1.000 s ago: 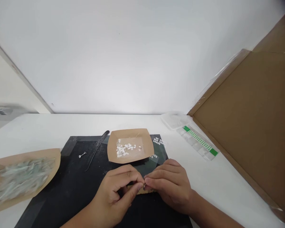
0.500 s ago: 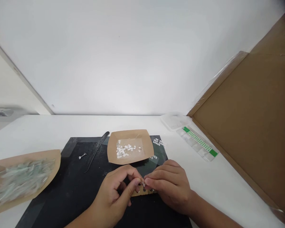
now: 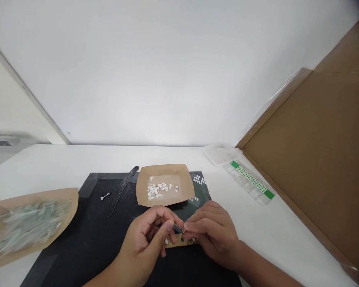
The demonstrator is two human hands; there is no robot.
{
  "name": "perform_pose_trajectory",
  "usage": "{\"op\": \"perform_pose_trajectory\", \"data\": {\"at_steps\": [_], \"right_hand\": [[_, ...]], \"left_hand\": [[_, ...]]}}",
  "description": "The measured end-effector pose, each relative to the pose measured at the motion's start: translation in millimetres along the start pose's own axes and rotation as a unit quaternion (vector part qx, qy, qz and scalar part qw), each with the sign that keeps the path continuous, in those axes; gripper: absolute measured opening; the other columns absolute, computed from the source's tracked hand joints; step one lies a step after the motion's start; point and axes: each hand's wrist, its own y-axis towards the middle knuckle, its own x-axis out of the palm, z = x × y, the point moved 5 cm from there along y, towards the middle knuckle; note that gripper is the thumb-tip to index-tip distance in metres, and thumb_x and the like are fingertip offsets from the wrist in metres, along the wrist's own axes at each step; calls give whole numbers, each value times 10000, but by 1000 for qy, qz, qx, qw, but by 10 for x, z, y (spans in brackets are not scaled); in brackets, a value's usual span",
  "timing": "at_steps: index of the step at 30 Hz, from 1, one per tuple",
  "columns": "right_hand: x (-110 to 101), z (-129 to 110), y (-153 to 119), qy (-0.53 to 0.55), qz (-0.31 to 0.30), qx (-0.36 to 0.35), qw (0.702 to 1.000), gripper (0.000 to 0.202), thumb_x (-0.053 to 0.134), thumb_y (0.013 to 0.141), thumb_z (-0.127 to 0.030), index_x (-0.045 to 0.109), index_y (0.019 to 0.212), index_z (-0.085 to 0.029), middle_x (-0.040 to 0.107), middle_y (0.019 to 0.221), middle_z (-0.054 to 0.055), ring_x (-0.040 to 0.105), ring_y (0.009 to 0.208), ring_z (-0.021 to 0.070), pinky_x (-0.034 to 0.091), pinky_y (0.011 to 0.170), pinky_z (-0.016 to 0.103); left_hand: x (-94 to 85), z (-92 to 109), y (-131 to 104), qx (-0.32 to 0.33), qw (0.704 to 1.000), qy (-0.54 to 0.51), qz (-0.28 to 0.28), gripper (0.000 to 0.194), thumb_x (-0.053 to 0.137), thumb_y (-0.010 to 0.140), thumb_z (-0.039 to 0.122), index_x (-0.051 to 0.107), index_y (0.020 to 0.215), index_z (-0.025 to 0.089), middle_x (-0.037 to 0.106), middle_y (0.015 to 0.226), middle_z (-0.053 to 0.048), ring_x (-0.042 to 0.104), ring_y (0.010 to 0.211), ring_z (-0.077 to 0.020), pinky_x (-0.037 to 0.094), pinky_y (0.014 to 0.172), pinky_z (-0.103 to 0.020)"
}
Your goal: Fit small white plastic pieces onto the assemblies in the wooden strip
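Note:
My left hand [image 3: 149, 239] and my right hand [image 3: 217, 235] meet fingertip to fingertip over a dark mat [image 3: 86, 239]. Both are closed in a pinch around a tiny piece between them, too small to name. Below the fingertips lies a yellowish strip [image 3: 178, 241] with small round dark and white spots, partly covered by the hands. Just beyond, a brown paper tray [image 3: 142, 185] holds small white pieces [image 3: 155, 191].
At the left, a larger brown tray [image 3: 73, 199] holds pale green and clear packets. A black stick [image 3: 125, 185] and a small metal piece [image 3: 105, 196] lie on the mat. White dot stickers, a green-striped clear sheet [image 3: 251, 181] and a cardboard box [image 3: 311, 159] are at the right.
My left thumb and fingertips have shifted slightly up and left, and more of the yellowish strip shows beneath the hands. Both hands keep their pinch.

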Motion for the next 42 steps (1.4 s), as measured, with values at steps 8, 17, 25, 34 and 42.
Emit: {"op": "perform_pose_trajectory", "data": {"at_steps": [8,17,25,34,42], "right_hand": [[14,-2,30,34,1,21,999,91,772,969,-192,691,995,-223,805,835,-13,739,688,128,492,692,280],[0,-2,23,43,9,28,999,43,746,996,-220,703,998,-221,797,839,-11,722,701,123,493,700,282],[-8,-5,17,46,3,24,999,14,706,1019,-225,699,1015,-236,804,845,-4,727,704,134,506,701,295],[-4,2,-11,53,-5,9,999,48,722,1006,-190,700,1040,-217,809,879,-5,730,735,124,482,712,293],[25,74,-84,28,-9,3,1000,99,722,984,-139,697,1041,-216,809,897,12,734,749,143,481,727,311]], "left_hand": [[-18,-37,27,-15,1000,-20,18,325,680,1005,454,699,967,131,681,855,-71,583,613,-88,495,446,-121],[-58,-51,69,-29,997,-62,28,340,796,908,453,720,926,121,717,855,-91,634,603,-115,497,358,-122],[-88,-135,84,-45,994,-88,37,370,923,759,436,779,912,132,654,704,-22,580,523,-87,454,352,-112],[-78,-20,95,38,998,29,-37,181,873,845,322,813,926,171,667,787,-28,574,532,-65,467,421,-130],[9,358,-15,285,888,351,-87,255,600,1014,90,712,1218,193,686,1004,-93,661,873,-169,556,753,-258]]}}
